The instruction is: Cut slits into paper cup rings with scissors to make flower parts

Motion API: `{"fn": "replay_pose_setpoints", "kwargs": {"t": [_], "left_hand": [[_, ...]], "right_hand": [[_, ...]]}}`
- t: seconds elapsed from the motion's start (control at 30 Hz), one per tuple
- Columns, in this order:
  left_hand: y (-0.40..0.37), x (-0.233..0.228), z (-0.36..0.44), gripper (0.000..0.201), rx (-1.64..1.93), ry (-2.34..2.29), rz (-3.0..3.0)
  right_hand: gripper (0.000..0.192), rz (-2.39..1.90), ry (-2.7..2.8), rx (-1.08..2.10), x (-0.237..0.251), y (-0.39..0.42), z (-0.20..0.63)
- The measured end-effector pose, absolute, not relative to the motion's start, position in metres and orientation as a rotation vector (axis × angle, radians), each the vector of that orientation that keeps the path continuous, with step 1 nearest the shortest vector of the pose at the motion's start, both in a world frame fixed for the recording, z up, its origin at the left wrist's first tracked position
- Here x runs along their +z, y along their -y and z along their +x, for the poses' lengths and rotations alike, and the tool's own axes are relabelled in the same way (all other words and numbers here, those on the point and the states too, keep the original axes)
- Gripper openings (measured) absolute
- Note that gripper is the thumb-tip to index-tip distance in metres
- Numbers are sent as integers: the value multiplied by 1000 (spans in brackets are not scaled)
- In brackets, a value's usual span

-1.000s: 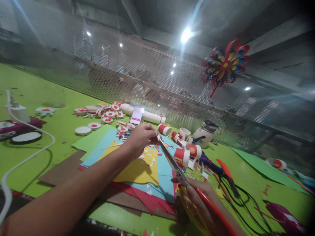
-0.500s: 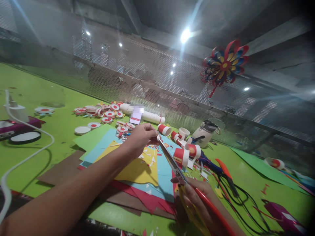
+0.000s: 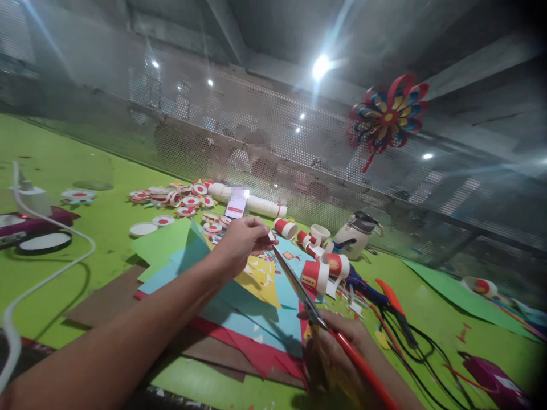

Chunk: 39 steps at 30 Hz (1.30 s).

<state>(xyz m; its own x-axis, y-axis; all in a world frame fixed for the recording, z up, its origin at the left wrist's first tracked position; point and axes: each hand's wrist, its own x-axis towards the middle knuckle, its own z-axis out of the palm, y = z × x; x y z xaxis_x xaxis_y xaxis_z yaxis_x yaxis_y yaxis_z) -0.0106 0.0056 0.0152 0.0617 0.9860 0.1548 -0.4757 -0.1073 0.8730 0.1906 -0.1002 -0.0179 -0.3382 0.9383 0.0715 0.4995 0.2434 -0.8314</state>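
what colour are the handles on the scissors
Red, on the scissors in the right hand; head view.

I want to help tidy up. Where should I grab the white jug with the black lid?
Probably by the body of the jug, just under the black lid. It stands upright on the green table, and its round body is bare on the side facing the paper cups. Come from above that side and wrap your fingers round it. Its handle is too blurred to trust.

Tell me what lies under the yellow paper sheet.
Under the yellow sheet lie blue sheets, then red paper and brown card on the green table. Whatever lies beneath the stack's middle is covered.
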Motion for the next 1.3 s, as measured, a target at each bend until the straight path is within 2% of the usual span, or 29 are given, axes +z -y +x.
{"fn": "replay_pose_setpoints", "kwargs": {"t": [0.23, 0.37, 0.63, 0.77, 0.97, 1.3], "left_hand": [[-5, 11, -6, 14, 1437, -656, 941], [-1, 10, -2, 13, 1434, -648, 934], [2, 10, 3, 13, 1515, -638, 853], [2, 9, 5, 14, 1527, -648, 846], [3, 7, 8, 15, 1526, -663, 847], [4, 7, 13, 13, 1570, -682, 806]], "right_hand": [[54, -1280, 2004, 778, -18, 97, 187], [57, -1324, 2012, 763, -16, 98, 186], [49, -1317, 1849, 838, -18, 100, 180], [54, -1379, 1806, 856, -23, 98, 182], [56, -1434, 1836, 695, -26, 95, 184], [61, -1488, 1849, 618, -26, 94, 182]]}}
